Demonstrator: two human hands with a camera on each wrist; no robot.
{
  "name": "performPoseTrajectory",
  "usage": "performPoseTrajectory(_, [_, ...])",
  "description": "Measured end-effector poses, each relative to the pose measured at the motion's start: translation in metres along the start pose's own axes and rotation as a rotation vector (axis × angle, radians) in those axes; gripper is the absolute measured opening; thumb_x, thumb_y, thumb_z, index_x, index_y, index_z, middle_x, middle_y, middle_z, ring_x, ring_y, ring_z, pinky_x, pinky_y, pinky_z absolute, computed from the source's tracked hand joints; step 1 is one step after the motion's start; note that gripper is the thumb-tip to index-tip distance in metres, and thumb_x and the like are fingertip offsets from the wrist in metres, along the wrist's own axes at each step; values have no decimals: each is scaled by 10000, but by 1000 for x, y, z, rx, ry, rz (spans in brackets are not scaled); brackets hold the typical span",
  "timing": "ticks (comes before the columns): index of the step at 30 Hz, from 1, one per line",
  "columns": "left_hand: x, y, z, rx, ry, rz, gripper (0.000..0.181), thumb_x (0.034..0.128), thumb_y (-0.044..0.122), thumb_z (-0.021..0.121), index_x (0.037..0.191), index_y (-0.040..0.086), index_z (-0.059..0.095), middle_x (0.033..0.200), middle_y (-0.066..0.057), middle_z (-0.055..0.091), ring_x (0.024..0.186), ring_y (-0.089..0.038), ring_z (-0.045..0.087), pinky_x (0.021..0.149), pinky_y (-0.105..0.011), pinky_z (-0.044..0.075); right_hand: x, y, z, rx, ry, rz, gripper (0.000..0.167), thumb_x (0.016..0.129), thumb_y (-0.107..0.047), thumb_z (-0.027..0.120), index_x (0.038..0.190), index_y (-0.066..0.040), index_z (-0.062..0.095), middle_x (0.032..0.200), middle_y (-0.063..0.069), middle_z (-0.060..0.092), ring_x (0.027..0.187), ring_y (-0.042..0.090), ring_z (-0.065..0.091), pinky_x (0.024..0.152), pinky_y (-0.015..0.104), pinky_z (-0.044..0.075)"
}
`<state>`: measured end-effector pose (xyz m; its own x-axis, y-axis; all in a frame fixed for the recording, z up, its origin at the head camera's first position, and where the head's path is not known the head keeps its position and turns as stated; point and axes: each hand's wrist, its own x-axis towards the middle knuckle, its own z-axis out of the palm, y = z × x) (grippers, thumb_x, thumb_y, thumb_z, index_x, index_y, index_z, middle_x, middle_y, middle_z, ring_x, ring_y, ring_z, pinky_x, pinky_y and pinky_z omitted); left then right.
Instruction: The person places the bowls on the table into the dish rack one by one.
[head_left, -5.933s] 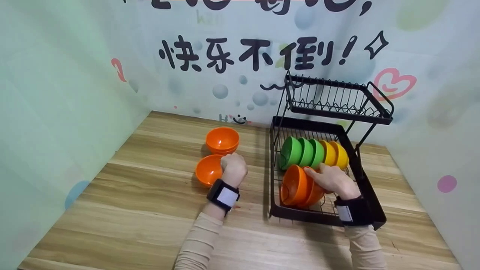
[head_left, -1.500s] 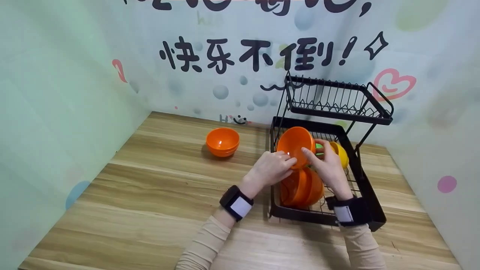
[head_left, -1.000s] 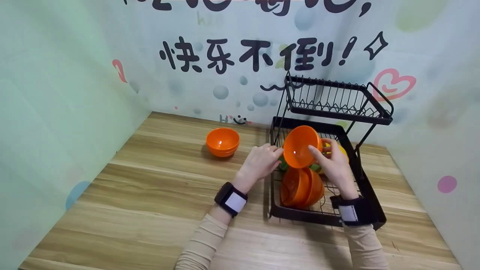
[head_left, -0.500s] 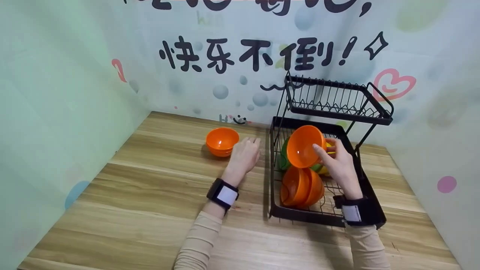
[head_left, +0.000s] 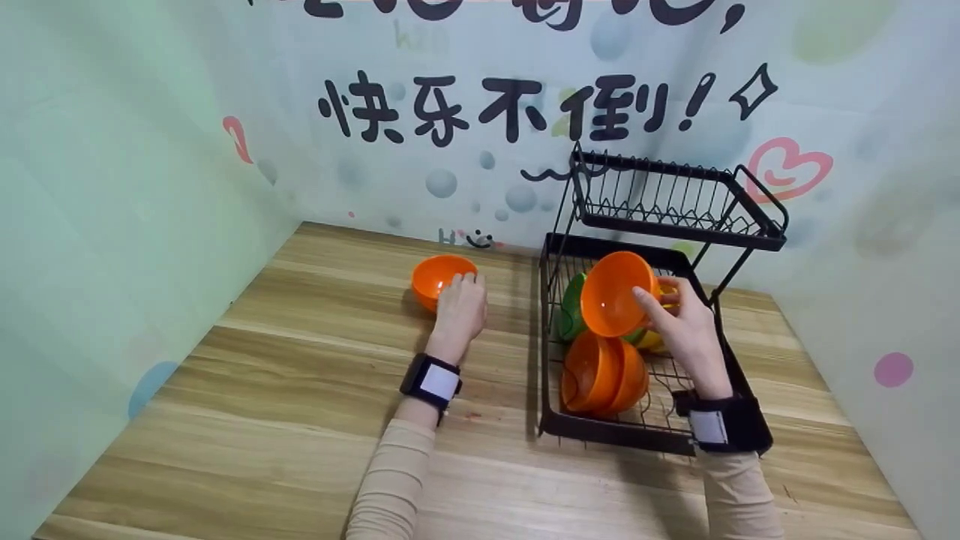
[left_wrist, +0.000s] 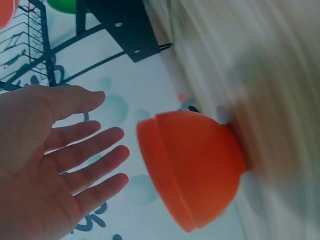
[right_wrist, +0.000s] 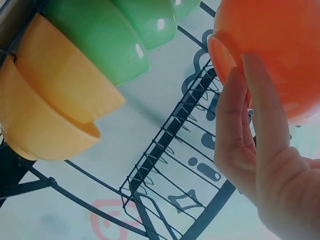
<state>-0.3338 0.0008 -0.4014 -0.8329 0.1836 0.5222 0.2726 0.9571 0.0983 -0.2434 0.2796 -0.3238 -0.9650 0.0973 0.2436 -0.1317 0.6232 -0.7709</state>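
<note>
My right hand (head_left: 686, 326) pinches an orange bowl (head_left: 613, 294) by its side, thumb inside and fingers behind. The bowl is tilted, its hollow facing left, above the lower tier of a black dish rack (head_left: 600, 430). In the right wrist view, the fingers lie by the foot of that bowl (right_wrist: 285, 55). My left hand (head_left: 460, 309) is at two nested orange bowls (head_left: 429, 276) on the table. In the left wrist view, the left hand (left_wrist: 55, 150) has spread fingers and a small gap separates it from the nested bowls (left_wrist: 195, 167).
Two orange bowls (head_left: 589, 375) stand on edge at the rack's front. Behind them are green bowls (right_wrist: 95, 40) and yellow bowls (right_wrist: 60, 75), partly hidden in the head view. The rack's upper wire tier (head_left: 667, 217) overhangs the back. A printed backdrop (head_left: 420, 180) bounds the wooden table (head_left: 247, 420).
An orange bowl, earlier on the table by my left hand, is now in my right hand. The left hand has let go and moved left to the nested bowls; the right drifted slightly right.
</note>
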Motion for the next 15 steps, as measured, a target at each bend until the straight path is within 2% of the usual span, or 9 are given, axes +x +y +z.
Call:
performPoseTrajectory(4, [-2,-5,5,19,-19,-43,201,843,88,620,1022,-2,628,983,-148,666,928,-310,627,771,-400,534,0,-1,-6,-3,7,13,728,880,-563,540,1367,-38,411,1181,241,558,829,59,615,676,143,536])
performPoseTrajectory(8, [-6,-12,11,49,10,-56,130,861,71,597,959,-1,645,922,-144,683,875,-316,641,749,-394,520,-2,0,-13,-25,41,15,718,879,-548,555,1354,-24,428,1167,233,579,752,-25,586,664,156,536])
performPoseTrajectory(10, [-7,-15,13,52,4,-61,124,861,56,594,955,-1,652,914,-143,690,879,-320,643,773,-409,515,-3,0,-16,-33,63,21,709,874,-547,564,1340,-26,446,1154,224,589,728,-44,576,655,155,535])
performPoseTrajectory(15, [-7,-20,14,34,-98,-87,183,824,-1,614,999,-8,665,972,-146,704,989,-329,646,975,-522,446,-5,0,-24,-73,107,48,685,871,-551,566,1308,-31,477,1116,212,605,679,-24,573,617,146,514])
